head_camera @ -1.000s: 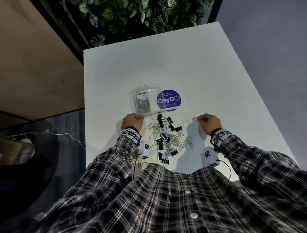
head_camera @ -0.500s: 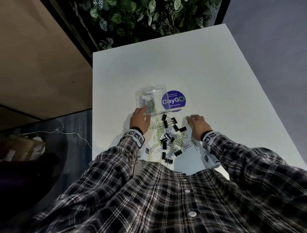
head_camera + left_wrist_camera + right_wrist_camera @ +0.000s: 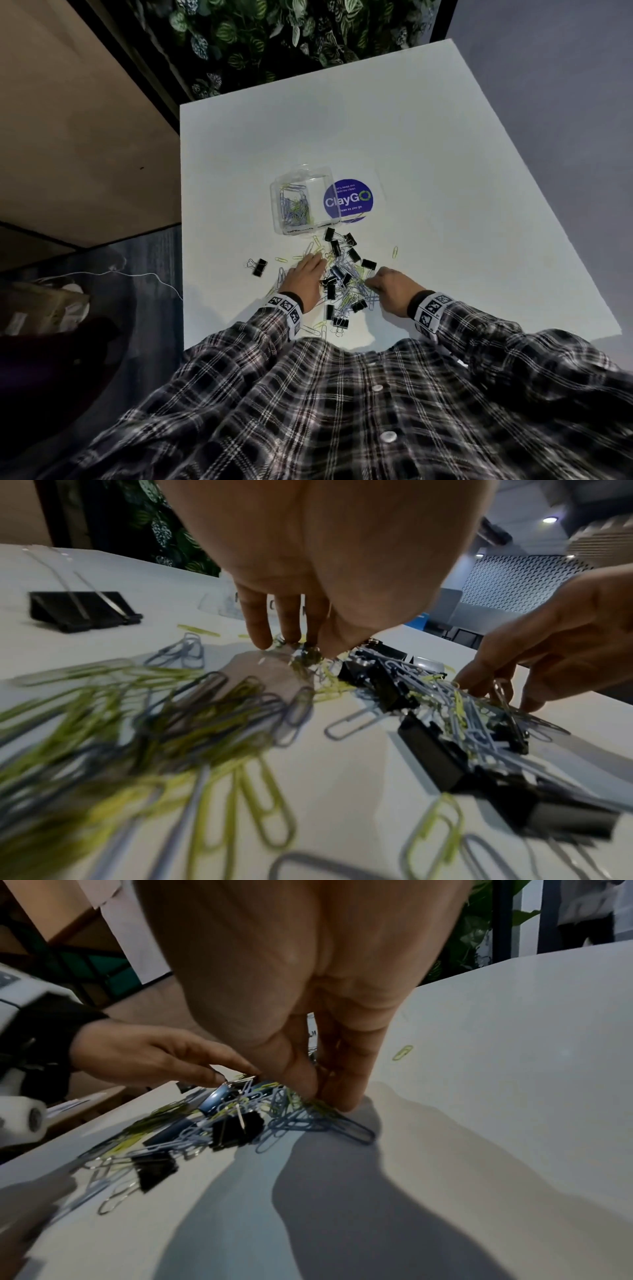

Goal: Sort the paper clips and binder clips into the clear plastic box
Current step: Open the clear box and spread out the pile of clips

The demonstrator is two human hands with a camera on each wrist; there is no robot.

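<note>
A clear plastic box (image 3: 301,202) stands on the white table (image 3: 445,154) with paper clips in its left compartment. In front of it lies a mixed pile (image 3: 342,277) of yellow and grey paper clips and black binder clips. My left hand (image 3: 317,262) reaches into the pile's left side, and in the left wrist view its thumb and fingertips (image 3: 260,639) close on paper clips (image 3: 304,653). My right hand (image 3: 371,282) is at the pile's right side, its thumb and fingers pinching paper clips (image 3: 308,1118). One binder clip (image 3: 258,267) lies apart on the left.
A round blue ClayGO sticker (image 3: 347,200) is on the table just right of the box. A single yellow paper clip (image 3: 395,252) lies right of the pile. The table's left edge runs close to the lone binder clip. A leafy wall (image 3: 274,34) stands behind the table.
My left hand has come back from the box to the pile. My right hand has moved left into the pile. A binder clip now lies apart on the left.
</note>
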